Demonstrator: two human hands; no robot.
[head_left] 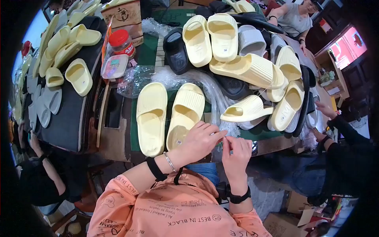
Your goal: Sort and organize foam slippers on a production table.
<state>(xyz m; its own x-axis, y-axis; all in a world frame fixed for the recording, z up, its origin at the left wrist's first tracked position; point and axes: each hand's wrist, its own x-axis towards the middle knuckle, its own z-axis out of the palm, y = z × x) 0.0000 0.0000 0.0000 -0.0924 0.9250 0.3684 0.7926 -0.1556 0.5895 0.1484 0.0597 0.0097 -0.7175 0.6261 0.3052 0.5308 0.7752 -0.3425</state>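
Observation:
My left hand [198, 143] and my right hand [237, 156] meet in front of my chest at the table's near edge. Each is closed in a pinch, fingertips almost touching. Whatever they hold is too small and thin to make out. Just beyond my left hand, a pale yellow slide sandal [184, 110] lies sole down, its near end partly behind the wrist. Another pale yellow slide [151, 118] lies to its left. A bundle of clear plastic strands [213, 94] trails across the table toward my fingers. To the right of it rests a yellow slide [246, 108] on its side.
Yellow, black and grey slides pile up on the right, including a black slide [176, 51]. A red-lidded jar [120, 41] and a clear tub [114, 66] stand back left. More slides cover a dark surface [71, 118] at left. Other people sit around, including one person [292, 19] far right.

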